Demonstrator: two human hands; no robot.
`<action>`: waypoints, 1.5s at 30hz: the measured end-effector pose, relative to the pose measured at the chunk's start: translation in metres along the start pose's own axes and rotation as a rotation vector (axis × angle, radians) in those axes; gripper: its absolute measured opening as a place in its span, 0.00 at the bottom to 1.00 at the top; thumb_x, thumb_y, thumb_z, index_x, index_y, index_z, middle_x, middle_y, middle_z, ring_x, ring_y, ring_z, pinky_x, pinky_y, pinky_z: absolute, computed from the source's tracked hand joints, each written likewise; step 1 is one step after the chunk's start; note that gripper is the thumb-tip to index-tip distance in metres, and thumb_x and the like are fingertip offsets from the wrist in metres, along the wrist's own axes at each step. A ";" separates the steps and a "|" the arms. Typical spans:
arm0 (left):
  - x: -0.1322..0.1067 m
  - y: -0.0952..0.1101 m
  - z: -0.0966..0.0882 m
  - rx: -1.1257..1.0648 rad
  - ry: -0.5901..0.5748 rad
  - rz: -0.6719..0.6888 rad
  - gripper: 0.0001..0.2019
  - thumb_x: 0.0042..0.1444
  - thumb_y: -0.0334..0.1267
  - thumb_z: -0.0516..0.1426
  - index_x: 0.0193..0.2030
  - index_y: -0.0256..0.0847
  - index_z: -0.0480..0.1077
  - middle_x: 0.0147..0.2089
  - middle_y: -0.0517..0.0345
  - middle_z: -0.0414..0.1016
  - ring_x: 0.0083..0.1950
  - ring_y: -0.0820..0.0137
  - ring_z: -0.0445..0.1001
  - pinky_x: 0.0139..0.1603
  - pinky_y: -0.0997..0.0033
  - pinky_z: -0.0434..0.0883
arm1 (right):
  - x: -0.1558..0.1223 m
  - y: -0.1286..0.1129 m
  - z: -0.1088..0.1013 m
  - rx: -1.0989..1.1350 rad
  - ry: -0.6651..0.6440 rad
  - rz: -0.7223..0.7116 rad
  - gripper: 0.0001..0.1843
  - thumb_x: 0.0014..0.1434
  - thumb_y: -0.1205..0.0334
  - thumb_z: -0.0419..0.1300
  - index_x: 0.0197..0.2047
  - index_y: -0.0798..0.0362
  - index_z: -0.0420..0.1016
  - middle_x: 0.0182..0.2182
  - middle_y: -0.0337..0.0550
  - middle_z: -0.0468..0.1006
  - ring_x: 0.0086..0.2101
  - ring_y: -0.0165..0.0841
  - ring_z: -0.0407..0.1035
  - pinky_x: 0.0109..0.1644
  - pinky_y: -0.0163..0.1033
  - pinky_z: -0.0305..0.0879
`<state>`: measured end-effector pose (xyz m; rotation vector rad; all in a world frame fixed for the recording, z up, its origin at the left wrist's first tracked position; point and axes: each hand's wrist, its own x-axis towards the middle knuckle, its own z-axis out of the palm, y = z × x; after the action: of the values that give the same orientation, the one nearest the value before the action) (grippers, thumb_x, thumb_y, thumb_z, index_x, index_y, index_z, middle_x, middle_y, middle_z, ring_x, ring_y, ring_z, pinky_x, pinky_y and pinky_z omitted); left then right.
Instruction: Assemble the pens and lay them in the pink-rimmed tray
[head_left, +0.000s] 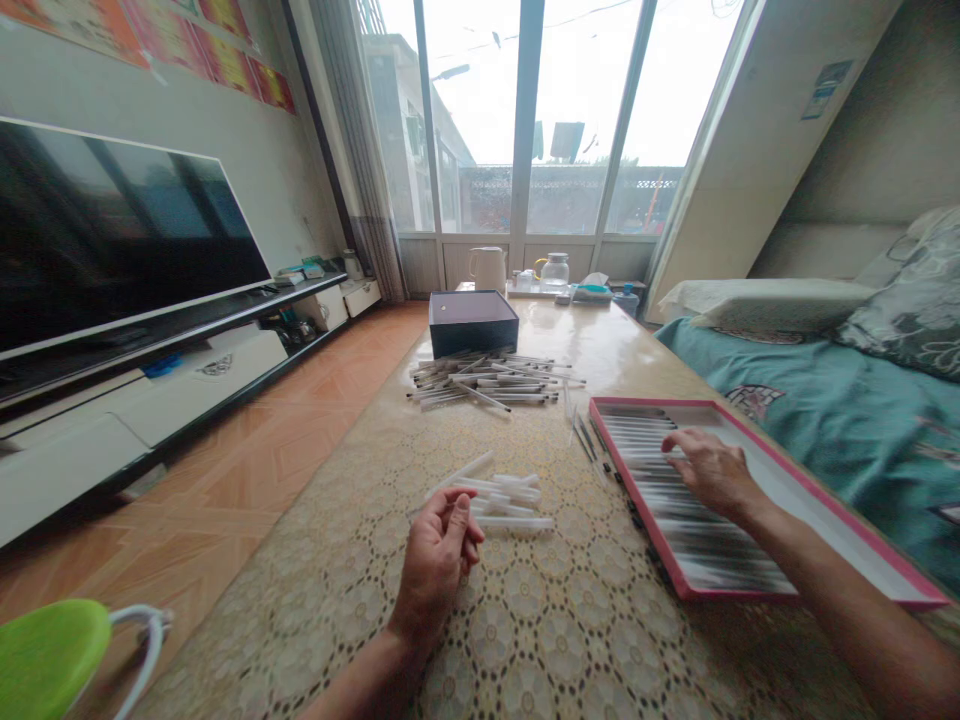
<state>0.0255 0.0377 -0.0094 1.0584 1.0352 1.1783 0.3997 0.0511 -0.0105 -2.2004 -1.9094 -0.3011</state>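
My left hand (439, 555) hovers over the lace-covered table (360, 560), fingers curled inward, just left of a small pile of clear pen tubes (506, 497); whether it holds anything I cannot make out. My right hand (712, 468) lies with its fingers spread on a row of thin dark refills inside a pink-rimmed tray (817, 520) at the right. Farther back lies a larger heap of pen tubes (491, 382) in front of a dark blue box (472, 322).
A few loose refills (589, 440) lie beside the tray's left edge. A kettle (489, 268), glass jar (555, 272) and tissue box stand at the table's far end. A TV (112, 235) on a low cabinet runs along the left; a teal-covered bed (825, 400) is at right.
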 end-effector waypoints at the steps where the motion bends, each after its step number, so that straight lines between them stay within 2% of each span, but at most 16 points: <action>1: 0.000 0.000 0.000 0.002 -0.001 0.002 0.16 0.53 0.48 0.55 0.41 0.36 0.65 0.20 0.66 0.66 0.16 0.80 0.59 0.15 0.81 0.57 | 0.001 -0.002 0.001 -0.002 0.008 -0.007 0.11 0.54 0.66 0.54 0.41 0.50 0.72 0.44 0.46 0.74 0.44 0.41 0.67 0.38 0.41 0.58; 4: -0.001 0.000 0.000 0.015 0.001 0.011 0.15 0.54 0.47 0.54 0.41 0.37 0.65 0.20 0.66 0.66 0.17 0.80 0.59 0.16 0.81 0.57 | 0.003 -0.008 0.004 0.001 0.022 -0.032 0.15 0.55 0.65 0.54 0.45 0.48 0.71 0.46 0.45 0.74 0.46 0.41 0.66 0.39 0.41 0.58; 8: -0.002 -0.001 -0.002 0.069 0.022 0.043 0.14 0.54 0.46 0.54 0.40 0.38 0.66 0.22 0.65 0.66 0.18 0.78 0.60 0.17 0.79 0.58 | -0.001 -0.013 0.003 0.009 0.031 -0.046 0.12 0.56 0.65 0.52 0.40 0.49 0.74 0.41 0.44 0.76 0.41 0.39 0.69 0.38 0.41 0.59; 12: -0.001 -0.001 -0.007 0.269 0.093 0.163 0.09 0.53 0.42 0.55 0.37 0.39 0.68 0.25 0.61 0.70 0.24 0.74 0.67 0.24 0.75 0.64 | -0.007 -0.024 -0.004 0.022 0.071 -0.039 0.14 0.57 0.66 0.51 0.43 0.51 0.74 0.41 0.47 0.76 0.42 0.41 0.68 0.40 0.42 0.58; 15: 0.000 -0.001 -0.011 0.524 0.128 0.290 0.05 0.51 0.36 0.56 0.35 0.41 0.72 0.32 0.56 0.74 0.32 0.68 0.70 0.33 0.70 0.66 | -0.011 -0.045 -0.013 0.056 0.083 -0.070 0.12 0.58 0.64 0.50 0.41 0.51 0.74 0.40 0.46 0.75 0.42 0.37 0.67 0.43 0.39 0.58; 18: 0.001 -0.001 -0.012 0.725 0.053 0.414 0.08 0.50 0.31 0.56 0.36 0.44 0.74 0.37 0.55 0.75 0.42 0.63 0.70 0.42 0.65 0.66 | -0.015 -0.076 -0.023 0.067 0.053 -0.133 0.10 0.59 0.62 0.51 0.36 0.49 0.75 0.38 0.43 0.75 0.41 0.36 0.66 0.43 0.38 0.55; 20: 0.001 -0.001 -0.012 0.796 -0.004 0.455 0.10 0.50 0.29 0.55 0.37 0.45 0.74 0.39 0.55 0.76 0.46 0.61 0.68 0.46 0.61 0.64 | -0.017 -0.096 -0.027 0.011 0.035 -0.159 0.10 0.57 0.65 0.52 0.33 0.49 0.75 0.41 0.43 0.74 0.44 0.37 0.63 0.46 0.41 0.52; 23: 0.000 -0.001 -0.011 0.856 -0.038 0.467 0.11 0.50 0.27 0.54 0.38 0.44 0.73 0.39 0.55 0.75 0.46 0.61 0.67 0.48 0.60 0.64 | -0.016 -0.115 -0.028 -0.061 0.028 -0.154 0.10 0.54 0.69 0.53 0.30 0.51 0.75 0.46 0.46 0.72 0.49 0.40 0.58 0.51 0.45 0.45; 26: -0.001 0.001 -0.011 0.910 -0.062 0.459 0.12 0.49 0.26 0.54 0.37 0.44 0.73 0.39 0.55 0.74 0.46 0.62 0.66 0.48 0.59 0.63 | -0.008 -0.123 -0.023 -0.084 0.017 -0.128 0.09 0.53 0.69 0.53 0.31 0.53 0.75 0.47 0.49 0.72 0.51 0.41 0.55 0.53 0.46 0.41; 32: -0.003 0.003 -0.009 0.973 -0.077 0.447 0.10 0.49 0.26 0.54 0.34 0.42 0.72 0.36 0.55 0.72 0.44 0.63 0.66 0.46 0.61 0.64 | 0.009 -0.134 -0.015 -0.134 -0.023 -0.059 0.11 0.51 0.69 0.54 0.36 0.58 0.76 0.46 0.55 0.71 0.51 0.43 0.54 0.53 0.46 0.42; 38: -0.003 0.003 -0.010 0.988 -0.085 0.462 0.09 0.49 0.26 0.55 0.34 0.42 0.72 0.38 0.54 0.70 0.44 0.63 0.66 0.46 0.61 0.64 | 0.017 -0.145 -0.011 -0.154 -0.070 0.028 0.10 0.46 0.71 0.56 0.29 0.55 0.78 0.45 0.54 0.72 0.49 0.43 0.56 0.51 0.48 0.45; 41: -0.004 0.003 -0.010 0.994 -0.088 0.472 0.09 0.48 0.25 0.55 0.33 0.42 0.72 0.39 0.54 0.71 0.45 0.63 0.65 0.47 0.61 0.64 | 0.014 -0.148 -0.015 -0.143 -0.065 0.054 0.08 0.45 0.70 0.57 0.28 0.55 0.78 0.44 0.54 0.73 0.48 0.44 0.57 0.50 0.48 0.47; 45: -0.007 0.004 -0.010 0.980 -0.096 0.479 0.08 0.48 0.26 0.55 0.31 0.43 0.71 0.36 0.55 0.72 0.44 0.61 0.66 0.46 0.60 0.63 | -0.002 -0.149 -0.031 -0.120 -0.015 0.057 0.07 0.48 0.66 0.57 0.31 0.57 0.76 0.44 0.55 0.72 0.49 0.46 0.56 0.50 0.48 0.49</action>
<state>0.0145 0.0323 -0.0065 2.1991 1.3581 0.9451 0.2512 0.0602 0.0227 -2.3348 -1.8781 -0.4000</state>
